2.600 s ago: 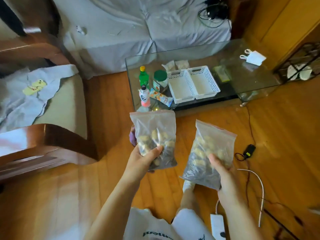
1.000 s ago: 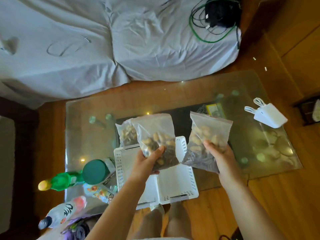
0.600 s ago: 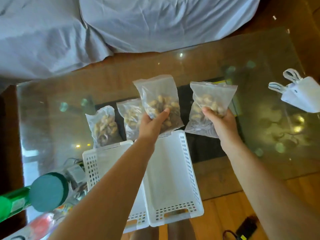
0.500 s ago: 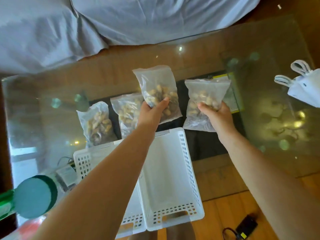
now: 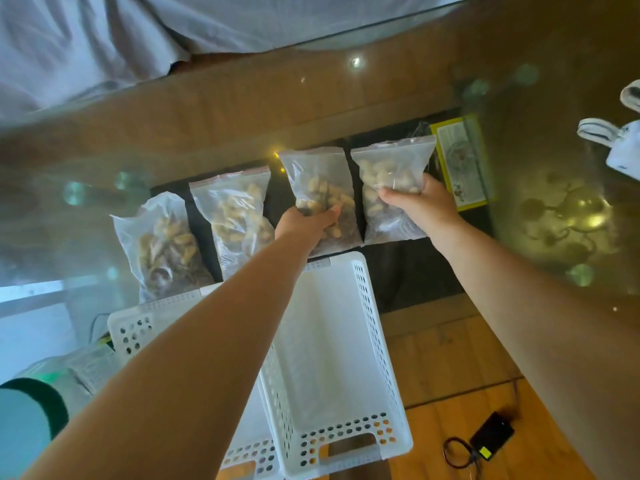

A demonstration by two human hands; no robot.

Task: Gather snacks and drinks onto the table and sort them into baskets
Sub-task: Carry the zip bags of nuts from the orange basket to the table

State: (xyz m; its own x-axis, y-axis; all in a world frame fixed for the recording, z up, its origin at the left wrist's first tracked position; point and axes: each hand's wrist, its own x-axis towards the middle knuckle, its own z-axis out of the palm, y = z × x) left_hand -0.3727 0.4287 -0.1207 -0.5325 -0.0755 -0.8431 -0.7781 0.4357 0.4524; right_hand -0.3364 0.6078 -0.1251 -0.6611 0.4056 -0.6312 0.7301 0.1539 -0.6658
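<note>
Several clear zip bags of nuts lie in a row on the glass table (image 5: 346, 98). My left hand (image 5: 308, 223) grips the third bag of nuts (image 5: 317, 178), pressed low against the glass. My right hand (image 5: 415, 202) grips the rightmost bag of nuts (image 5: 391, 168) beside it. Two more bags (image 5: 162, 237) (image 5: 235, 213) rest to the left, untouched. Two empty white perforated baskets stand side by side at the near edge, the right basket (image 5: 329, 341) in full view, the left basket (image 5: 138, 327) partly hidden under my left forearm.
A green-lidded jar (image 5: 27, 424) stands at the near left corner. A yellow-green flat packet (image 5: 460, 157) lies right of the bags. A white object with loops (image 5: 620, 143) sits at the far right. A grey-covered sofa (image 5: 138, 32) lies beyond the table. A black adapter (image 5: 488, 438) is on the floor.
I walked up to the table carrying both bags, leaned over it, and lowered both bags down onto the glass beside the two lying there. Both hands keep their grip.
</note>
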